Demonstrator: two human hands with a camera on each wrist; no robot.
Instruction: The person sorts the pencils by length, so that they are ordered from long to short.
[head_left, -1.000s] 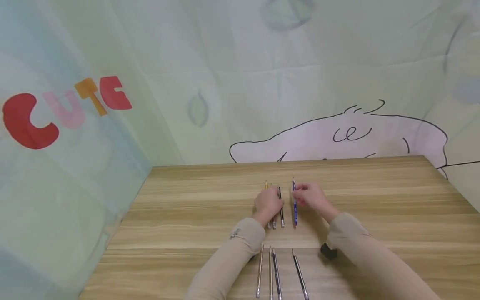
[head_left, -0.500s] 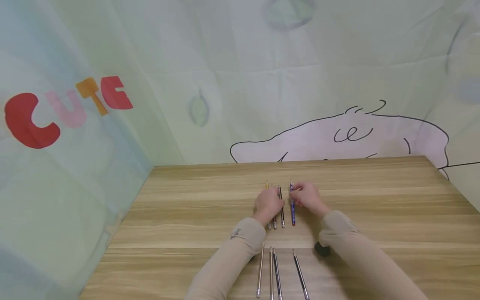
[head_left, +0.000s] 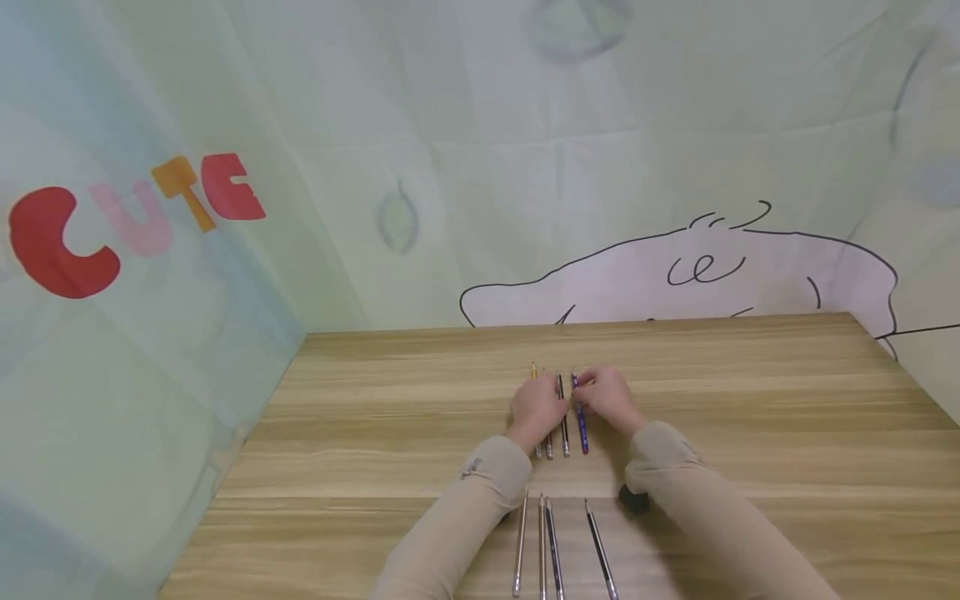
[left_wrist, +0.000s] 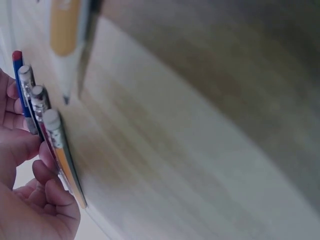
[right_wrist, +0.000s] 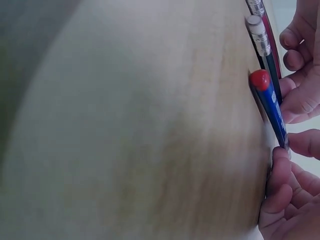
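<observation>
In the head view my left hand (head_left: 537, 408) is over a row of pencils, its thumb and curled fingers around a yellow pencil (head_left: 534, 372), a dark red one (head_left: 549, 448) and a black one (head_left: 566, 435). Just right of the black pencil, my right hand (head_left: 609, 400) pinches a blue pencil (head_left: 582, 429) near its upper part. The right wrist view shows the red end of the blue pencil (right_wrist: 271, 106) close beside the black pencil (right_wrist: 273, 65). In the left wrist view, curled fingers lie against the yellow pencil (left_wrist: 68, 170).
Several more pencils lie nearer on the wooden table (head_left: 360, 417), among them a light one (head_left: 521, 546) and a dark one (head_left: 601, 550) set apart to the right. A black object (head_left: 633, 499) shows by the right cuff. A printed curtain (head_left: 360, 167) stands behind.
My right hand has slid the blue pencil leftward, closer to the black one, and the pencil now tilts slightly. My left hand has stayed in place over the row.
</observation>
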